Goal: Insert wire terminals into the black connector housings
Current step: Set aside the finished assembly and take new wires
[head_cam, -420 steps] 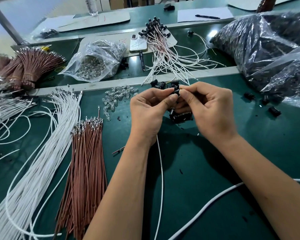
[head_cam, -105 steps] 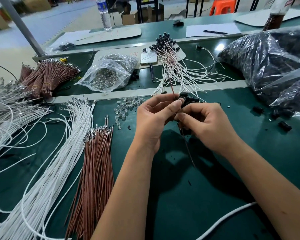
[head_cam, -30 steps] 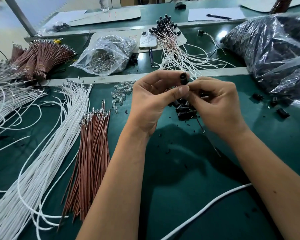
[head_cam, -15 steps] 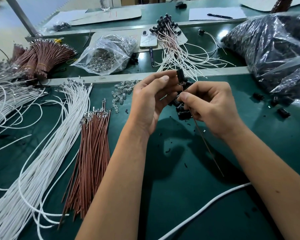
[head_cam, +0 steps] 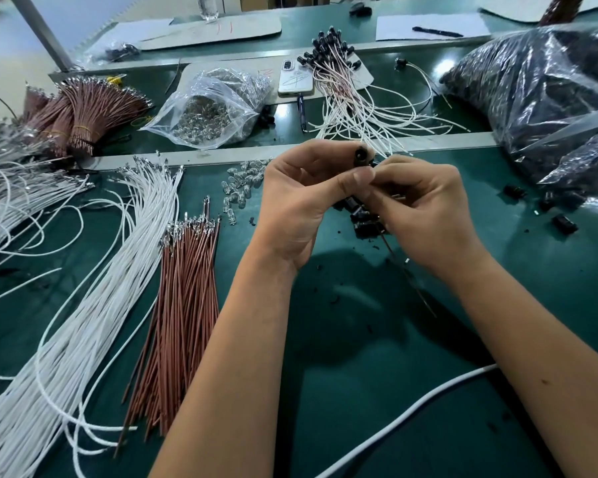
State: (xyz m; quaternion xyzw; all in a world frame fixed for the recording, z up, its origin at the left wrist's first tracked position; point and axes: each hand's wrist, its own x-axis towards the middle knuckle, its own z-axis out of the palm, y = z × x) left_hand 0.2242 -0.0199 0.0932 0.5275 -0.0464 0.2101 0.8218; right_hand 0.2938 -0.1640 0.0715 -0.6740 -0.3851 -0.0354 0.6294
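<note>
Head view: a black connector housing point(head_cam: 360, 156) is pinched by the left hand point(head_cam: 302, 201). A brown wire point(head_cam: 406, 274) is gripped by the right hand point(head_cam: 425, 208), above the counter point(head_cam: 377, 357).

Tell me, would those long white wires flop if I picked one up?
Probably yes. The white wires are thin and already lie in loose curves and loops, so one would likely droop from your fingers. They look light, and lifting one may drag tangled neighbours along.

We see matt green table mat point(head_cam: 359, 391) | at 9 o'clock white wires point(head_cam: 94, 305), smooth plastic coat | brown wires point(head_cam: 183, 305), shiny metal tips | at 12 o'clock glossy clear plastic bag point(head_cam: 211, 108) | black connector housing point(head_cam: 360, 157), matt plastic.
</note>
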